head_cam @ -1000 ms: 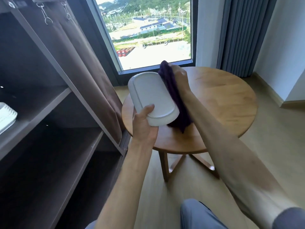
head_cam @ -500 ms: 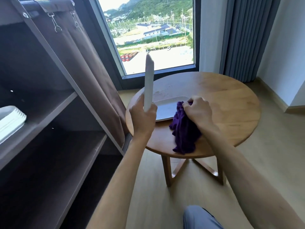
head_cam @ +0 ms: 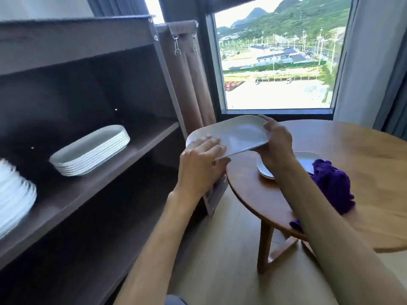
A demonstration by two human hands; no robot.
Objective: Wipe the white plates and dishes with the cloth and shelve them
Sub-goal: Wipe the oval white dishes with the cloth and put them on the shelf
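Much of the shelving is looking done already: a stack of white oblong dishes (head_cam: 91, 150) is sitting on the middle shelf (head_cam: 141, 148) of the dark cabinet, and a second, blurred stack of white plates (head_cam: 15, 194) is lying further left on it. At least one more white dish (head_cam: 267, 170) is waiting on the round wooden surface (head_cam: 363, 164), just beside the purple cloth (head_cam: 330, 186), which is lying crumpled with a corner hanging over the near edge. So the work is seemingly well past halfway, though not finished.

Both hands are holding one white oblong dish (head_cam: 240, 134) in the air between the surface and the cabinet, tilted slightly. The left hand (head_cam: 201, 164) is gripping its near left end, fingers curled over the rim. The right hand (head_cam: 275, 142) is gripping the far right end, forearm crossing over the waiting dish. Neither hand is touching the cloth, so this dish is probably heading to the shelf.
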